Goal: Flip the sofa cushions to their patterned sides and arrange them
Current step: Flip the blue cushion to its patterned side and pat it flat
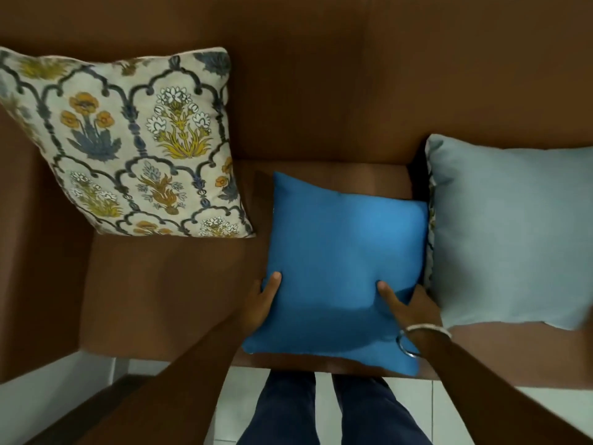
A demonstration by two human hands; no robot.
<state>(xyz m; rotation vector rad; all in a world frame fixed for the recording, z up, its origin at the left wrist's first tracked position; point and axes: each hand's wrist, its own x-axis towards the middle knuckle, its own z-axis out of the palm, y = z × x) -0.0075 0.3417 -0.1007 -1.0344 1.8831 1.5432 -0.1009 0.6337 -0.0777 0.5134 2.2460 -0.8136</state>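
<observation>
A small bright blue cushion (340, 258) lies plain side up on the brown sofa seat (160, 290), and both hands grip its near part. My left hand (261, 300) holds its left edge, thumb on top. My right hand (407, 303), with bangles at the wrist, presses the lower right part with the thumb on the fabric. A large floral patterned cushion (128, 146) leans against the backrest at the left. At the right a pale blue cushion (513, 232) shows its plain side, with a strip of pattern along its left edge.
The brown backrest (321, 91) fills the top, and the left armrest (35, 252) rises at the left. Below the seat's front edge are white floor tiles (324, 409) and my legs in dark trousers (327, 412).
</observation>
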